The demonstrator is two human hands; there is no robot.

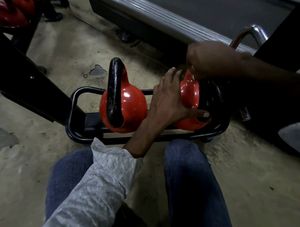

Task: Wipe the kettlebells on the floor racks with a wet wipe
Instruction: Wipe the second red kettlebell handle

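Past the knees point(194, 177), the left hand point(165, 100) lies spread against the near side of the right kettlebell point(190, 93), thumb stretched along its lower curve, probably steadying it. The 2 kettlebells sit in the floor rack point(73, 98). The left kettlebell point(128, 108) is untouched, its black handle running near to far. The right hand point(212, 59) hangs over the right kettlebell's top, fingers curled down. Blur hides whether they pinch a wipe. The next stroke likely starts at that top, straight beneath this hand.
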